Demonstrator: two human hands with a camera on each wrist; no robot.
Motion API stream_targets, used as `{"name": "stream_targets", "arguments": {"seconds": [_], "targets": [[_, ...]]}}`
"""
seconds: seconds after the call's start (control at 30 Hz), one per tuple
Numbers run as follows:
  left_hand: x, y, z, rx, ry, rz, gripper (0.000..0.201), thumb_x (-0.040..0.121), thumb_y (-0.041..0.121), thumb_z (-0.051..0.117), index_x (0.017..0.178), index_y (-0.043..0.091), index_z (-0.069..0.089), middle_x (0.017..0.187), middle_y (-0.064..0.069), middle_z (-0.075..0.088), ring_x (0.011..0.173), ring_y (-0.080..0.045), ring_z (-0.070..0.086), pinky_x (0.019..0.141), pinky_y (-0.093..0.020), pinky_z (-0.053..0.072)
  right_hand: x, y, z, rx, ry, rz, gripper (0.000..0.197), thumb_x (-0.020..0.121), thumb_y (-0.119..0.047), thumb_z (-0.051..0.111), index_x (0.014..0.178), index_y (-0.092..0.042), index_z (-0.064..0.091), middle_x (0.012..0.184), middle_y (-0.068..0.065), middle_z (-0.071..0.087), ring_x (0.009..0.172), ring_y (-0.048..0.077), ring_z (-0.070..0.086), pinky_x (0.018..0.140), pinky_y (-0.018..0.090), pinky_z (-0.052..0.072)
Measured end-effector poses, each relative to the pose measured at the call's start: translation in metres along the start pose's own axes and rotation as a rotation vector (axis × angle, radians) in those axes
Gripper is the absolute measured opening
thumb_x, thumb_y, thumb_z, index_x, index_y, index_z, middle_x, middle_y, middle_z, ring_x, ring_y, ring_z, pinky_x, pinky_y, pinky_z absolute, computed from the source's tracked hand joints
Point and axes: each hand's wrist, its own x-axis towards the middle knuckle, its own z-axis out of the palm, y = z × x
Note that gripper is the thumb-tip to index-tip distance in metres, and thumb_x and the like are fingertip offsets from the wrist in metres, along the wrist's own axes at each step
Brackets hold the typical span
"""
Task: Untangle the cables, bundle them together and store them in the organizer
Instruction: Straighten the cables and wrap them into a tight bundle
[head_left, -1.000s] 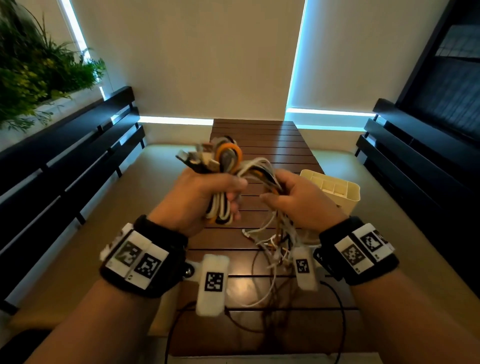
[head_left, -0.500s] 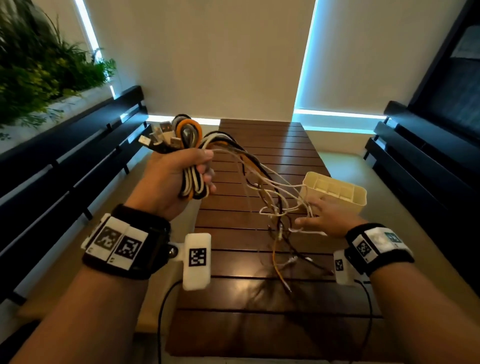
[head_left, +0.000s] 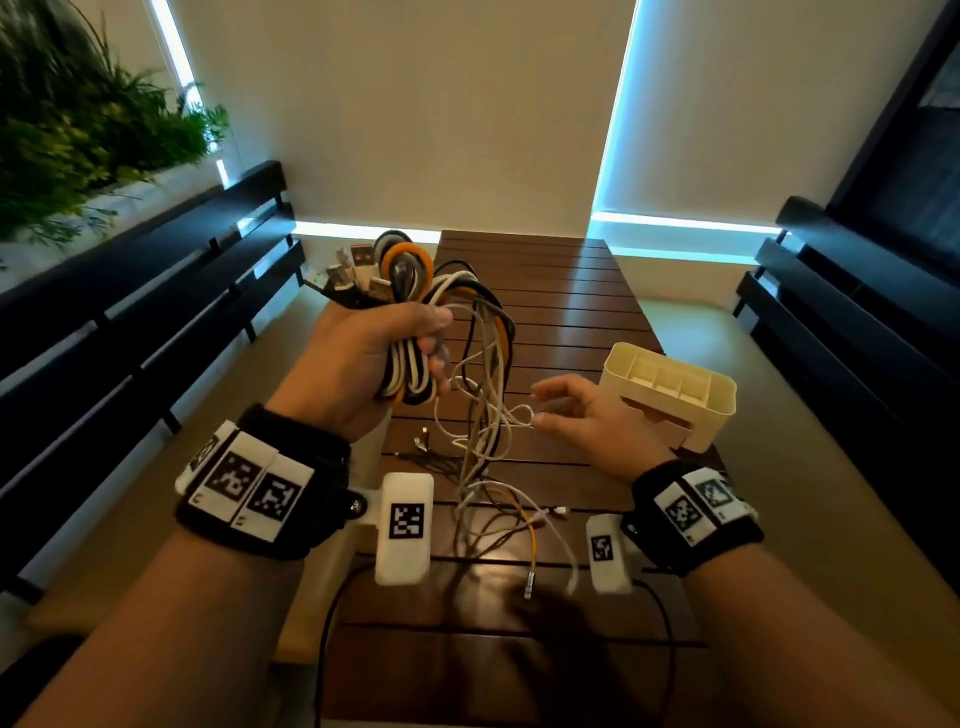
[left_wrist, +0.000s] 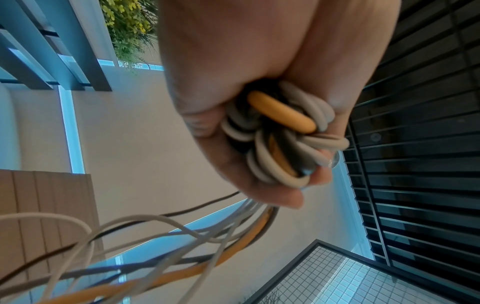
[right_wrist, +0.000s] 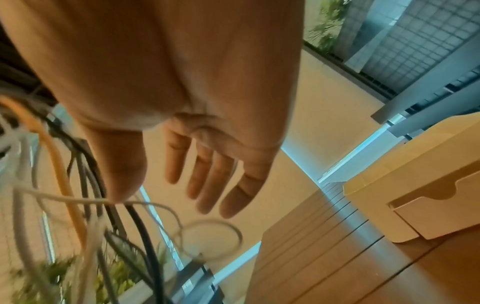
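My left hand (head_left: 374, 353) is raised over the table's left edge and grips a coiled bundle of cables (head_left: 410, 291), white, black and orange, with USB plugs sticking out on top. In the left wrist view the fingers (left_wrist: 275, 197) curl tightly round the coils (left_wrist: 283, 131). Loose tangled strands (head_left: 483, 426) hang from the bundle down onto the table. My right hand (head_left: 566, 410) hovers open beside those strands; its thumb (right_wrist: 122, 185) touches a thin white cable (right_wrist: 64, 198). The cream organizer (head_left: 675, 395) stands just right of that hand.
The slatted wooden table (head_left: 550, 291) runs away from me, with cable ends and plugs (head_left: 530, 582) lying on its near part. Dark benches (head_left: 156, 312) line both sides. A planter with green plants (head_left: 78, 130) stands at the far left.
My hands have parted. The left one has kept the bundle and lifted it to the left. The right one let go, dipped to the strands by the organizer, and now hovers open.
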Motion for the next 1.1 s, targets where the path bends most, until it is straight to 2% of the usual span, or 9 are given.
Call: {"name": "stream_targets", "arguments": {"seconds": [0.1, 0.27, 0.43, 0.6, 0.77, 0.9, 0.93, 1.03, 1.1], "targets": [[-0.002, 0.007, 0.002, 0.006, -0.002, 0.028, 0.01, 0.081, 0.01, 0.06, 0.072, 0.01, 0.055, 0.056, -0.001, 0.045, 0.051, -0.016, 0.052, 0.051, -0.031, 0.05, 0.005, 0.009, 0.019, -0.028, -0.11, 0.055, 0.053, 0.088, -0.029, 0.073, 0.135, -0.036, 0.051, 0.125, -0.02, 0.05, 0.111, 0.001, 0.052, 0.089, 0.023, 0.044], [-0.003, 0.012, -0.006, -0.019, 0.032, 0.052, 0.02, 0.082, 0.01, 0.06, 0.064, 0.019, 0.062, 0.057, 0.001, 0.044, 0.05, -0.016, 0.05, 0.051, -0.031, 0.049, 0.008, 0.042, 0.03, -0.225, -0.185, 0.157, 0.01, 0.096, -0.023, 0.062, 0.103, -0.025, 0.068, 0.099, -0.009, 0.065, 0.092, 0.008, 0.06, 0.081, 0.025, 0.047], [-0.005, 0.003, -0.012, 0.006, 0.086, 0.032, 0.008, 0.081, 0.011, 0.06, 0.073, 0.012, 0.059, 0.057, 0.0, 0.044, 0.05, -0.017, 0.05, 0.05, -0.032, 0.049, 0.008, 0.029, -0.007, -0.044, -0.21, 0.129, 0.031, 0.088, 0.0, 0.058, 0.101, -0.027, 0.066, 0.106, -0.006, 0.068, 0.103, 0.01, 0.063, 0.076, 0.016, 0.046], [-0.004, 0.012, -0.012, -0.004, 0.097, 0.079, 0.026, 0.087, 0.008, 0.056, 0.064, 0.019, 0.063, 0.057, 0.002, 0.045, 0.05, -0.014, 0.051, 0.051, -0.03, 0.049, 0.003, 0.012, -0.017, -0.172, -0.435, 0.171, 0.021, 0.097, -0.027, 0.052, 0.105, -0.019, 0.07, 0.098, -0.017, 0.065, 0.089, -0.014, 0.057, 0.083, 0.009, 0.04], [-0.003, 0.009, -0.006, 0.011, 0.105, 0.066, 0.022, 0.083, 0.011, 0.058, 0.062, 0.018, 0.06, 0.057, 0.001, 0.044, 0.05, -0.015, 0.05, 0.05, -0.031, 0.048, 0.016, 0.059, -0.002, -0.596, -0.018, 0.325, 0.034, 0.094, -0.057, 0.052, 0.09, -0.027, 0.065, 0.087, -0.008, 0.063, 0.088, 0.014, 0.06, 0.088, 0.037, 0.047], [-0.004, 0.004, -0.002, 0.029, 0.112, 0.034, 0.025, 0.082, 0.013, 0.059, 0.058, 0.021, 0.064, 0.058, 0.001, 0.045, 0.052, -0.014, 0.05, 0.052, -0.031, 0.048, 0.016, 0.066, -0.008, -0.865, 0.156, 0.173, 0.005, 0.091, -0.022, 0.06, 0.09, -0.027, 0.057, 0.109, -0.003, 0.052, 0.11, 0.021, 0.048, 0.096, 0.044, 0.031], [-0.005, 0.006, -0.002, 0.03, 0.12, 0.044, 0.024, 0.083, 0.012, 0.059, 0.061, 0.021, 0.065, 0.058, 0.002, 0.045, 0.052, -0.014, 0.051, 0.052, -0.031, 0.048, 0.016, 0.07, -0.011, -0.915, 0.164, 0.16, 0.016, 0.089, -0.014, 0.059, 0.098, -0.027, 0.058, 0.122, 0.0, 0.047, 0.119, 0.024, 0.042, 0.099, 0.047, 0.03], [-0.007, 0.013, -0.009, 0.023, 0.15, 0.077, 0.024, 0.088, 0.008, 0.057, 0.069, 0.019, 0.067, 0.058, 0.002, 0.045, 0.052, -0.014, 0.051, 0.052, -0.031, 0.048, 0.012, 0.085, -0.023, -0.956, 0.091, 0.212, 0.034, 0.085, -0.012, 0.065, 0.113, -0.03, 0.059, 0.144, 0.004, 0.031, 0.136, 0.028, 0.024, 0.108, 0.052, 0.026], [-0.007, 0.014, -0.012, 0.036, 0.157, 0.067, 0.03, 0.09, 0.007, 0.055, 0.066, 0.02, 0.067, 0.058, 0.003, 0.045, 0.052, -0.014, 0.05, 0.053, -0.031, 0.047, 0.008, 0.088, -0.024, -0.867, 0.058, 0.167, 0.022, 0.085, -0.015, 0.066, 0.1, -0.03, 0.061, 0.135, 0.0, 0.042, 0.129, 0.026, 0.036, 0.105, 0.048, 0.033]]}}
